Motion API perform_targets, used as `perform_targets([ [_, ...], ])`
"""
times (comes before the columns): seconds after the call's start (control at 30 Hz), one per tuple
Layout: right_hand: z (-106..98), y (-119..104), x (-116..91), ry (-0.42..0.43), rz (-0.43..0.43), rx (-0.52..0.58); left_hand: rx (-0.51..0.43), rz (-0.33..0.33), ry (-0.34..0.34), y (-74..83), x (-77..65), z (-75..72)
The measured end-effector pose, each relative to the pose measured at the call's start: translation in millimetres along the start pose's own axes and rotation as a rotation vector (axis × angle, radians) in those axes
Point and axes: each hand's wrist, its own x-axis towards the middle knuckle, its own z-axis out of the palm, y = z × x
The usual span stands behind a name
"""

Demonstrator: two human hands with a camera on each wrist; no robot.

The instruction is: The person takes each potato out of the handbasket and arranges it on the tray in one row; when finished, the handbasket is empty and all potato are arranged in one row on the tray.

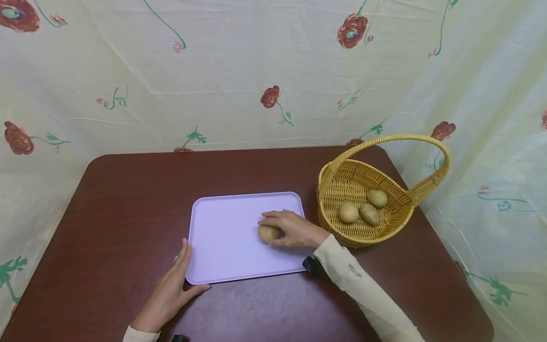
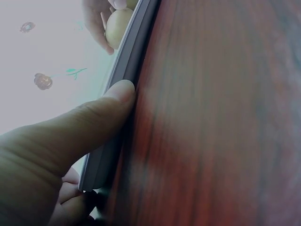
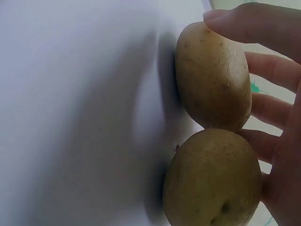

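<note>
My right hand (image 1: 295, 229) reaches over the lilac tray (image 1: 231, 237), thumb and fingers around a potato (image 1: 268, 234). In the right wrist view the thumb touches the end of this potato (image 3: 214, 75), with the fingers behind it. A second potato (image 3: 214, 181) lies against the first, close to the palm; the hand hides it in the head view. At the tray's near left corner, my left hand (image 1: 168, 287) rests with fingers straight along the left side and thumb at the front edge. The left wrist view has that thumb (image 2: 89, 122) pressed to the tray's side (image 2: 129, 52).
A yellow wicker basket (image 1: 322, 216) with a tall handle (image 1: 401, 137) stands right of the tray, with three potatoes (image 1: 369, 213) inside. Everything stands on a dark brown table (image 1: 128, 204). A flowered curtain (image 1: 222, 85) hangs behind it.
</note>
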Motion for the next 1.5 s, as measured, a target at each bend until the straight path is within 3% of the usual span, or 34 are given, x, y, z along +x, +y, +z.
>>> perform_targets([
  [0.17, 1.0, -1.2, -1.8, 0.032, 0.01, 0.001, -0.01, 0.037, 0.03, -0.4, 0.0, 1.8],
  [0.43, -7.2, -11.2, -21.3, 0.207, 0.06, -0.061, -0.019, 0.026, 0.016, -0.5, 0.0, 2.4],
  [0.63, -32.7, -11.3, -52.2, 0.337, 0.098, -0.021, -0.026, 0.018, 0.011, -1.3, 0.2, 1.1],
  [0.93, -64.2, -6.0, -111.1, 0.512, 0.249, 0.068, -0.027, 0.027, 0.013, -1.9, 0.4, 2.0],
  [1.07, -76.2, 4.6, -128.8, 0.58, 0.31, 0.141, -0.027, 0.029, 0.018, -1.9, 0.0, 2.7],
  [1.13, -82.8, 13.4, -135.0, 0.622, 0.302, 0.24, -0.025, 0.026, 0.018, -2.2, -0.4, 3.0],
  [1.3, -101.0, 39.8, -143.7, 0.719, 0.183, 0.536, -0.027, 0.021, 0.016, -2.5, -1.5, 3.6],
  [1.4, -113.1, 56.6, -142.8, 0.729, 0.157, 0.635, -0.031, 0.006, 0.005, -2.0, -0.9, 3.0],
  [1.5, -120.5, 73.0, -138.1, 0.678, 0.227, 0.647, -0.033, -0.016, -0.016, -1.5, 0.1, 1.6],
])
